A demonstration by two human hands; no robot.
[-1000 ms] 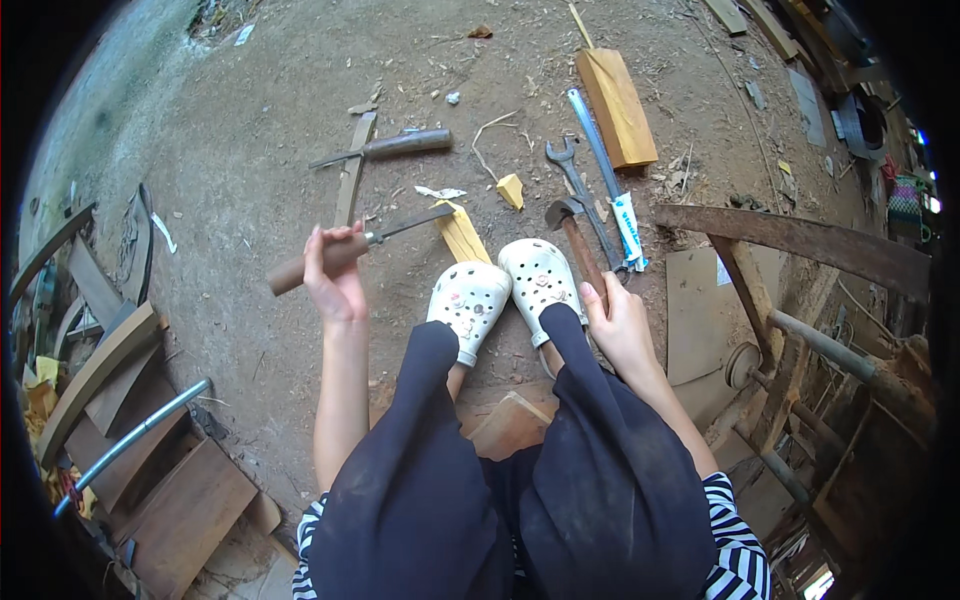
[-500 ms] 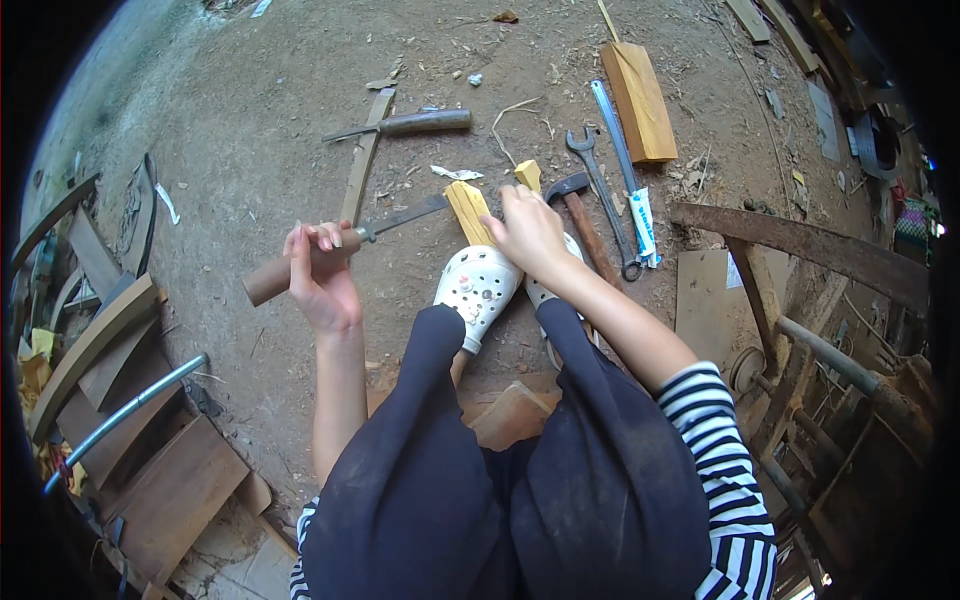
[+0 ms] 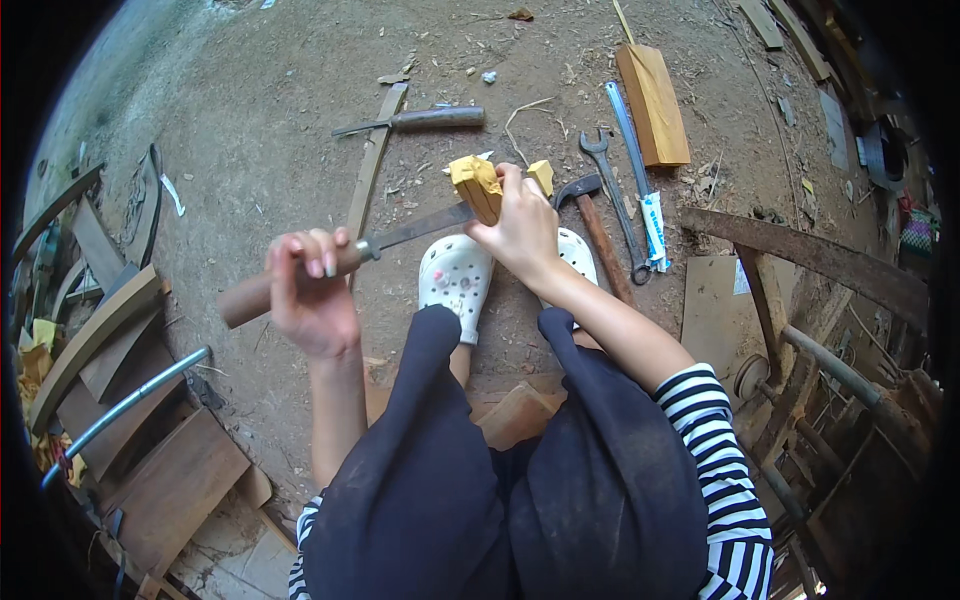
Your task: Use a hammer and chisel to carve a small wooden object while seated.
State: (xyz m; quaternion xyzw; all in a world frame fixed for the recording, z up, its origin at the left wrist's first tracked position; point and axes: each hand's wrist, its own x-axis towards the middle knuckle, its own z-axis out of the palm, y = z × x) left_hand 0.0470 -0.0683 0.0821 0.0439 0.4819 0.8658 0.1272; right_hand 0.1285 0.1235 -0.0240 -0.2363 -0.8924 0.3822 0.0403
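Note:
My left hand (image 3: pixel 315 300) is closed round the wooden handle of a chisel (image 3: pixel 425 225), whose blade points to the right. The blade's end reaches the side of a yellow wood block (image 3: pixel 475 185); whether it touches is hard to tell. My right hand (image 3: pixel 525 225) grips that block from the right, holding it raised above the white clogs (image 3: pixel 455 272) on my feet. Just beyond my right fingers lies a small yellow wood piece (image 3: pixel 540 176). Beside it on the ground is a hammer (image 3: pixel 600 235) with a wooden handle.
Farther right lie a wrench (image 3: pixel 615 200), a blue metal strip (image 3: pixel 625 135) with a wrapper and a larger wood block (image 3: pixel 655 105). Another wooden-handled chisel (image 3: pixel 435 119) rests across a wood strip (image 3: pixel 375 165). Curved boards (image 3: pixel 95 345) crowd the left; a rusty metal frame (image 3: pixel 800 255) stands right.
My right hand has lifted the yellow block off the ground between my feet. My left hand and the chisel have shifted slightly left and nearer me. The feet have moved apart.

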